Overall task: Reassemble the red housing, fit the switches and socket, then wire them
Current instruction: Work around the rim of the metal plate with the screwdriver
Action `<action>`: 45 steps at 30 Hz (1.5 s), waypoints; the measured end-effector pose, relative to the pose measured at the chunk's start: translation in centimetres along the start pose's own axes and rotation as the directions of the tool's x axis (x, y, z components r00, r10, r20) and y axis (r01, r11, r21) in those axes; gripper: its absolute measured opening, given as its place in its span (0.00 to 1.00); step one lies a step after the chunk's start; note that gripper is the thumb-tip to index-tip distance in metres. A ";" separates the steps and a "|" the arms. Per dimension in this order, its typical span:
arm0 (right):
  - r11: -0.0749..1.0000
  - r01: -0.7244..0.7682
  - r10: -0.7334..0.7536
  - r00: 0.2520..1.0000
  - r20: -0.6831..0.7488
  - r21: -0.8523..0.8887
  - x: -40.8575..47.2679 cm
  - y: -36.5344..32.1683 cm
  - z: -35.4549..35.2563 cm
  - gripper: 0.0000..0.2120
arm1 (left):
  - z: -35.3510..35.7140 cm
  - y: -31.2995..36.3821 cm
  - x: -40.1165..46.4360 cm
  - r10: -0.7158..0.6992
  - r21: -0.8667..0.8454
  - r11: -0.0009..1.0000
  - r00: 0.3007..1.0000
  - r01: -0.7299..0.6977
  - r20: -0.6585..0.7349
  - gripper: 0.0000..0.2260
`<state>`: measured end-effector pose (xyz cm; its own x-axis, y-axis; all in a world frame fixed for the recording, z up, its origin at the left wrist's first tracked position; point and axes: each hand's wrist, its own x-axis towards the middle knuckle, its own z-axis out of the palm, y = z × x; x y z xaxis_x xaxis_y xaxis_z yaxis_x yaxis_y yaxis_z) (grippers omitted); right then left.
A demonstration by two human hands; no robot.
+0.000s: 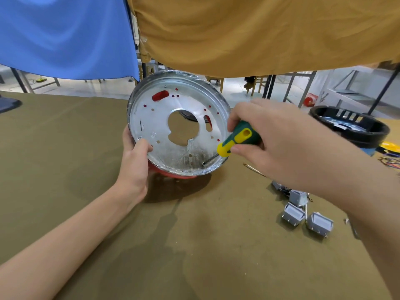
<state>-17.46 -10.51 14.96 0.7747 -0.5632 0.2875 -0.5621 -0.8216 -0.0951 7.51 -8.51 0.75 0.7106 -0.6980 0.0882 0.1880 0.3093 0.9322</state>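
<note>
The round red housing (173, 173) stands tilted on its edge on the olive table, and its silver metal plate (160, 118), with a large centre hole, faces me. My left hand (134, 161) grips the lower left rim, thumb on the plate. My right hand (266, 137) holds a green and yellow screwdriver (236, 140). Its metal tip touches the plate near the lower right rim. Three grey switch blocks (307, 215) lie on the table at the right.
A black round ring part (350, 126) sits at the far right of the table, with coloured wires (389, 161) beside it. A thin wire (253, 168) lies near the switches. Blue and mustard cloths hang behind the table. Metal frames and a floor show beyond.
</note>
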 end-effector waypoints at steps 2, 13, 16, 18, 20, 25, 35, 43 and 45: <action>0.994 -0.069 0.066 0.997 -0.032 -0.084 0.2 0.0 -0.1 0.10 | 0.2 0.1 -0.1 0.003 0.006 1.000 1.000 -0.004 0.010 0.28; 0.996 -0.073 0.077 0.994 -0.074 0.055 -0.1 0.6 0.2 0.11 | 0.1 0.2 -0.2 -0.010 0.000 1.000 1.000 0.010 0.005 0.27; 0.998 -0.054 0.053 0.997 -0.058 -0.023 -0.1 0.5 -0.3 0.09 | 0.1 0.3 -0.2 -0.018 0.004 1.000 1.000 0.018 0.013 0.28; 0.991 -0.096 0.089 0.993 -0.082 -0.093 0.0 0.2 -0.2 0.10 | 0.3 0.4 -0.3 0.005 0.014 1.000 1.000 -0.005 0.019 0.29; 0.980 -0.120 0.104 0.989 -0.107 -0.157 -0.2 -0.1 0.3 0.14 | 0.5 0.6 -0.5 0.012 0.013 1.000 1.000 -0.012 0.021 0.30; 0.982 -0.146 0.123 0.975 -0.186 -0.121 -0.3 -0.2 1.1 0.17 | 0.4 0.6 -0.7 0.011 0.001 1.000 1.000 -0.011 0.026 0.29; 0.995 -0.090 0.082 0.982 -0.169 -0.040 -0.1 0.2 0.7 0.09 | 0.2 0.3 -0.5 0.008 0.003 1.000 1.000 -0.008 0.009 0.28; 0.893 -0.021 0.124 0.972 -0.201 0.449 0.0 4.0 -2.5 0.06 | -1.0 1.1 -0.6 -0.246 0.136 0.962 0.967 0.237 0.059 0.25; 0.873 -0.004 0.150 0.953 -0.261 0.488 -0.1 5.2 -3.0 0.06 | -1.2 1.4 -0.5 -0.302 0.211 0.935 0.951 0.284 0.058 0.24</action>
<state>-21.34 -14.41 17.25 0.5784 -0.6375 0.5090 -0.3517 -0.7578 -0.5495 8.20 -6.95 1.55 0.5802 -0.7948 -0.1778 0.2350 -0.0456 0.9709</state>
